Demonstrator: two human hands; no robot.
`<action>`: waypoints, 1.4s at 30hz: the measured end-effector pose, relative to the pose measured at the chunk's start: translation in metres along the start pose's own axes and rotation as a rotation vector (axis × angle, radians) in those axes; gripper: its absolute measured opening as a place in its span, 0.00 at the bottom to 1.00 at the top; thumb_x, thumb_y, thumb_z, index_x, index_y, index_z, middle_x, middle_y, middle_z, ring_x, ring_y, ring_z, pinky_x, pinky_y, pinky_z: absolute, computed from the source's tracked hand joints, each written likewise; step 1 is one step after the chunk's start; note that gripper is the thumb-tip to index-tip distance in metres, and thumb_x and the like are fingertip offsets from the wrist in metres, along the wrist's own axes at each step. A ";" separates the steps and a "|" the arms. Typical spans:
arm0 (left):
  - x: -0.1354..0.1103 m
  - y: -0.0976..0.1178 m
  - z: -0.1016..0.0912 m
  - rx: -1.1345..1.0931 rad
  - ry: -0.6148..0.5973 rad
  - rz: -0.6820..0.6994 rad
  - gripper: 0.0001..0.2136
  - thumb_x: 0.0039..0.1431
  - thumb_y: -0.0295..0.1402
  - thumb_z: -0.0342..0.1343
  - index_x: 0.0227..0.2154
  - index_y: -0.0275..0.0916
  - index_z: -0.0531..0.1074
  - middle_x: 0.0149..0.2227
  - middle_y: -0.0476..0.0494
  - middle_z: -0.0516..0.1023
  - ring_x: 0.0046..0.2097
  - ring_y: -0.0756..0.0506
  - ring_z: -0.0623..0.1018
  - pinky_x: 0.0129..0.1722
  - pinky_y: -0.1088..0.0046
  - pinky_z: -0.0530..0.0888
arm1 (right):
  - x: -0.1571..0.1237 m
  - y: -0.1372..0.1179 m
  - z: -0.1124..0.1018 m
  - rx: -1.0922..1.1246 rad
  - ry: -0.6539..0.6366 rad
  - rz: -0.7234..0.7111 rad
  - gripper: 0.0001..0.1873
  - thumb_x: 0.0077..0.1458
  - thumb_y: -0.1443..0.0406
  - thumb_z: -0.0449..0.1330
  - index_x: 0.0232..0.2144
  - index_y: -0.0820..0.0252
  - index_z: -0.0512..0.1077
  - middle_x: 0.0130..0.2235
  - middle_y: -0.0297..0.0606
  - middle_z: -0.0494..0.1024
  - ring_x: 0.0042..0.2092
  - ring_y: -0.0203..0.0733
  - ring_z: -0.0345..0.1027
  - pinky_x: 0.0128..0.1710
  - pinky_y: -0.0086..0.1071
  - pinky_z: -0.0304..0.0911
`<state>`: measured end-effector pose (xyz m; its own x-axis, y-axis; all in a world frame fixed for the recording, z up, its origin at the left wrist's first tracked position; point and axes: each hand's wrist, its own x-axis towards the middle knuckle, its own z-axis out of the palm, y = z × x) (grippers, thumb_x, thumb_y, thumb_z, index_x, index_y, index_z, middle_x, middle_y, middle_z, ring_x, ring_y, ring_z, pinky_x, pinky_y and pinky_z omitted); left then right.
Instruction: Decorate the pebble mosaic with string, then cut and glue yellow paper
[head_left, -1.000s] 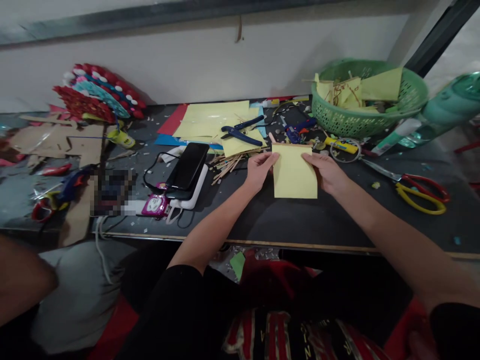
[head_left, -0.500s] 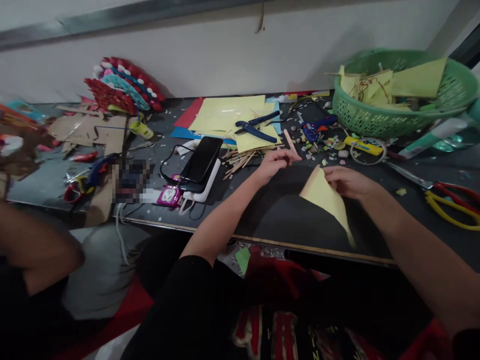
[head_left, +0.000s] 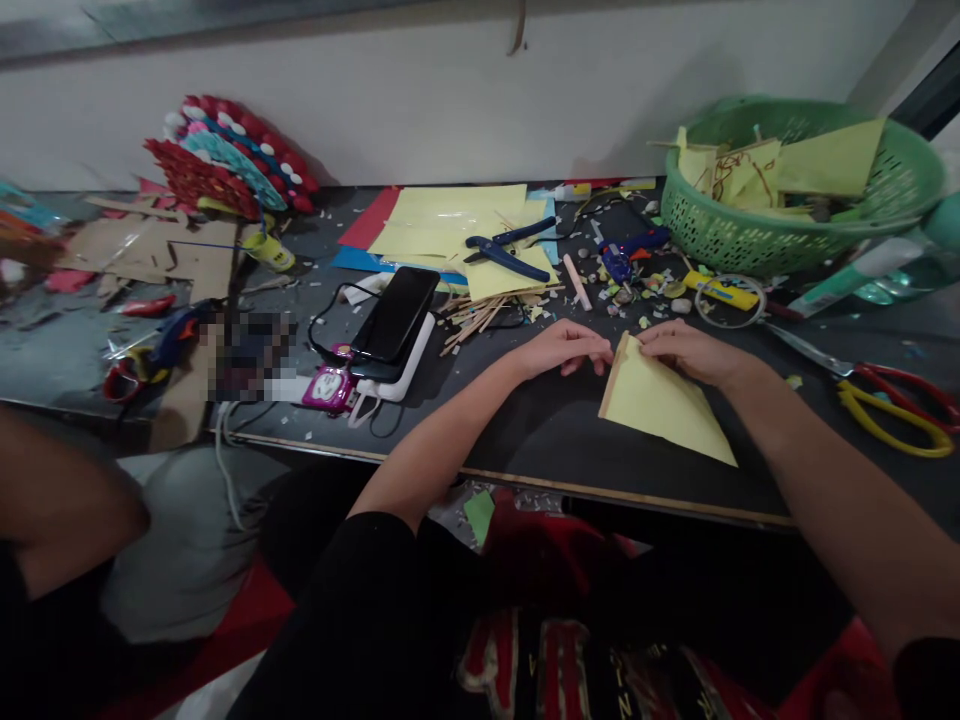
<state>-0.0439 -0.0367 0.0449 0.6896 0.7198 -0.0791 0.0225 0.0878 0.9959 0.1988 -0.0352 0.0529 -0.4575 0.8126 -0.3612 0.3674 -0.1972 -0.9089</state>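
Note:
My right hand (head_left: 686, 352) pinches the top of a yellow sheet of paper (head_left: 664, 405) between thumb and fingers. A thin light-brown strip, like a flat wooden stick, runs along the paper's left edge. Just left of that strip is my left hand (head_left: 566, 350), its fingers loosely bent and apart, with nothing visible in them. Its fingertips come close to the strip; whether they touch it I cannot tell. Behind the hands lie a pale pink stick (head_left: 577, 282) and a hot glue gun (head_left: 621, 258) among paper scraps.
A green basket (head_left: 780, 240) with yellow paper stands back right, near scissors (head_left: 892, 410) and a yellow-handled tool (head_left: 724, 290). Pliers (head_left: 510, 250) rest on yellow sheets (head_left: 450, 215), beside thin sticks (head_left: 476, 320). A phone (head_left: 396, 315) lies left; another person's arm (head_left: 64, 490) is at far left.
My left hand has come down and nearer to the paper's stripped edge, away from the pale pink stick. The yellow paper has turned flatter toward the camera, still in my right hand.

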 end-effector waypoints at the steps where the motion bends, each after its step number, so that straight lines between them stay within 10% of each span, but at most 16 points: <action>1: 0.001 -0.001 0.000 0.055 0.016 0.000 0.17 0.54 0.48 0.62 0.28 0.37 0.82 0.22 0.47 0.77 0.19 0.57 0.63 0.19 0.76 0.57 | 0.000 -0.003 0.000 0.010 -0.037 0.051 0.13 0.44 0.56 0.64 0.27 0.60 0.79 0.27 0.41 0.80 0.23 0.38 0.70 0.22 0.29 0.62; 8: 0.006 -0.010 0.004 0.156 0.083 -0.028 0.16 0.44 0.46 0.70 0.26 0.37 0.80 0.24 0.50 0.77 0.24 0.56 0.66 0.26 0.76 0.60 | 0.000 -0.014 0.007 -0.324 0.026 -0.118 0.17 0.49 0.51 0.63 0.23 0.59 0.75 0.23 0.33 0.73 0.24 0.33 0.62 0.23 0.27 0.55; 13: 0.009 -0.011 -0.004 0.034 0.485 0.178 0.29 0.51 0.57 0.62 0.12 0.38 0.60 0.14 0.56 0.56 0.19 0.57 0.55 0.23 0.73 0.52 | 0.003 -0.001 0.003 -0.321 0.085 -0.064 0.21 0.52 0.48 0.61 0.32 0.60 0.80 0.28 0.35 0.78 0.27 0.37 0.68 0.24 0.28 0.59; 16: 0.009 -0.012 -0.012 0.079 0.575 0.231 0.27 0.53 0.57 0.59 0.15 0.38 0.65 0.15 0.56 0.56 0.20 0.56 0.55 0.23 0.73 0.52 | 0.005 0.007 0.000 -0.317 0.091 -0.031 0.22 0.52 0.48 0.63 0.36 0.59 0.81 0.32 0.37 0.81 0.29 0.41 0.71 0.26 0.30 0.62; 23: 0.006 -0.014 -0.005 0.501 0.372 0.155 0.22 0.55 0.53 0.59 0.26 0.37 0.80 0.17 0.52 0.67 0.22 0.54 0.58 0.24 0.73 0.54 | 0.001 0.006 0.005 -0.286 0.167 -0.161 0.19 0.51 0.49 0.64 0.34 0.58 0.81 0.33 0.38 0.81 0.33 0.42 0.72 0.30 0.31 0.63; 42: 0.012 -0.021 -0.001 0.317 0.293 0.102 0.18 0.47 0.48 0.66 0.26 0.34 0.79 0.16 0.56 0.61 0.22 0.57 0.53 0.24 0.75 0.49 | 0.000 0.013 0.011 -0.178 0.271 -0.256 0.23 0.51 0.48 0.65 0.34 0.63 0.79 0.29 0.36 0.76 0.28 0.32 0.63 0.27 0.27 0.56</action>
<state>-0.0371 -0.0291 0.0233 0.4662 0.8829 0.0568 0.2171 -0.1764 0.9601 0.1945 -0.0433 0.0388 -0.3310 0.9428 -0.0391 0.4146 0.1081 -0.9035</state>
